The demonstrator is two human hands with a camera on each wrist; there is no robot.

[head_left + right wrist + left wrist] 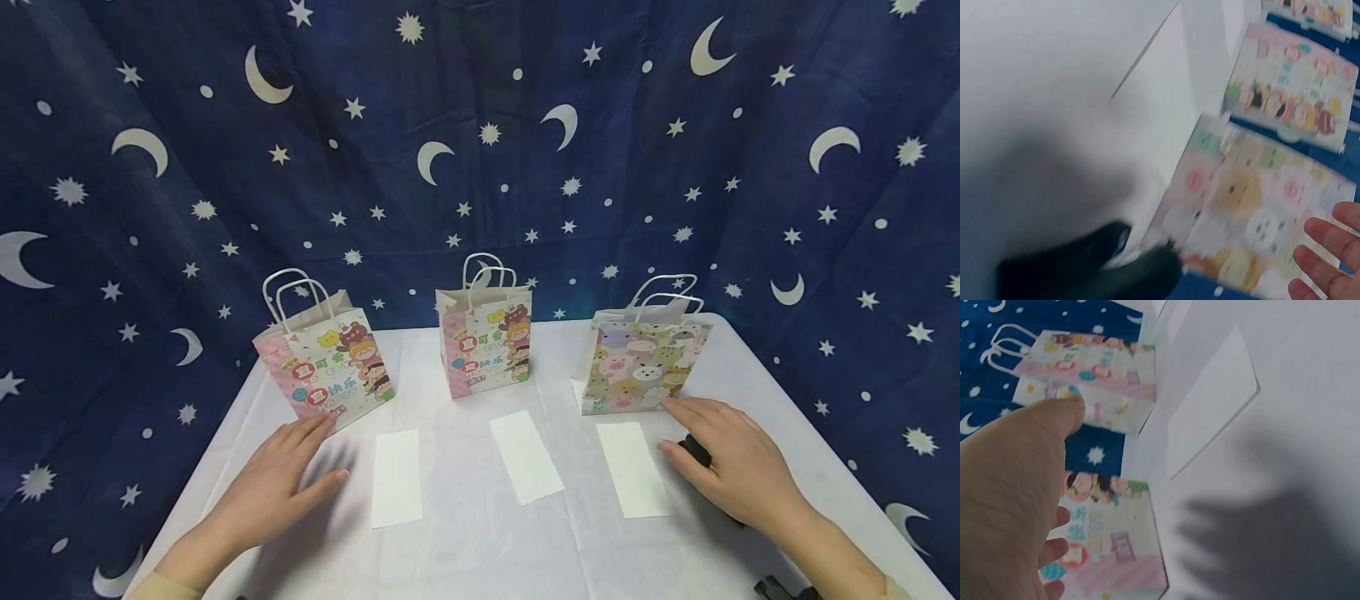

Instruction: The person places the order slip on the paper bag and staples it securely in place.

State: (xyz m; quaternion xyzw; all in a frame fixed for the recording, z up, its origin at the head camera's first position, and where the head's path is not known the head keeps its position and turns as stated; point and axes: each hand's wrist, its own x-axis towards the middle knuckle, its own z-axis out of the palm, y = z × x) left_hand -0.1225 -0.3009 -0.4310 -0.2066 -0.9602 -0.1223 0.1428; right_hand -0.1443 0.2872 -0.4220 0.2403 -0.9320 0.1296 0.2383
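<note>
One wide view, two sideways close-ups

The head camera looks forward and down from above and behind the left fingers (305,433) and right fingers (693,414), far enough back to take in the counter (487,546) beneath them and the starry curtain (630,167) beyond. The left wrist camera sits just behind the left fingers, turned so that up points left, facing the left bag (330,367) near them and the middle bag (487,346) farther off. The right wrist camera, just behind the right fingers, turns the other way and faces the nearby animal-print bag (645,367). All three views share the middle bag.
</note>
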